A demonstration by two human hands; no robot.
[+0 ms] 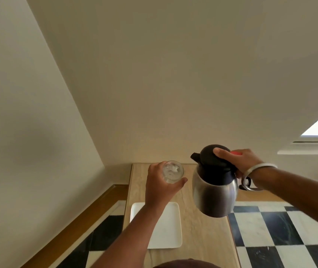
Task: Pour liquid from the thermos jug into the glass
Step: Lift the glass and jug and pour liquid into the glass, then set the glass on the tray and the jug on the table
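Head view: the left hand had its fingers wrapped around a clear glass, held above the far end of a narrow light-wood tabletop, with a white square plate lying nearer the person beneath the forearm. The right hand, wearing a pale bangle at the wrist, gripped the handle of a steel thermos jug with the thumb on its black lid. The jug was lifted clear of the tabletop, just right of the glass, spout towards it, above a checkered floor.
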